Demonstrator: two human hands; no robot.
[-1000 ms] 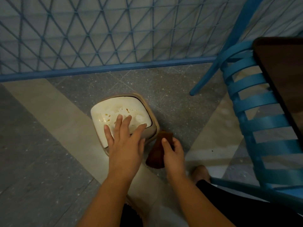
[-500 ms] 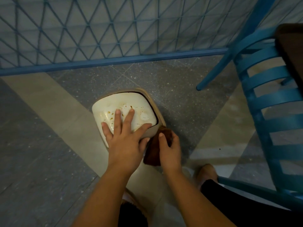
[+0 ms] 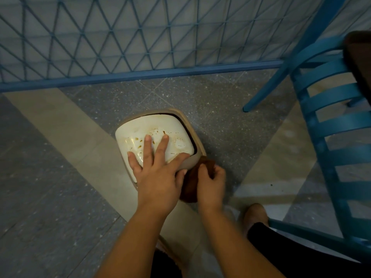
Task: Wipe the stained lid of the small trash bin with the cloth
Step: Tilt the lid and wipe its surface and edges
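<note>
The small beige plastic trash bin (image 3: pixel 197 140) stands on the grey speckled floor (image 3: pixel 220 101), its cream stained lid (image 3: pixel 140 128) spotted brown. The left hand (image 3: pixel 158 175) lies flat on the lid, fingers spread, steadying it. The right hand (image 3: pixel 210 183) grips the dark brown cloth (image 3: pixel 189 187) beside the bin's near corner. Wiping appears not yet begun; the next move calls for bringing the cloth onto the stains.

No writing, label, brand, number or sign could be read anywhere; the cream plastic bin lid (image 3: pixel 154 129) carried only brown stains, no lettering.
</note>
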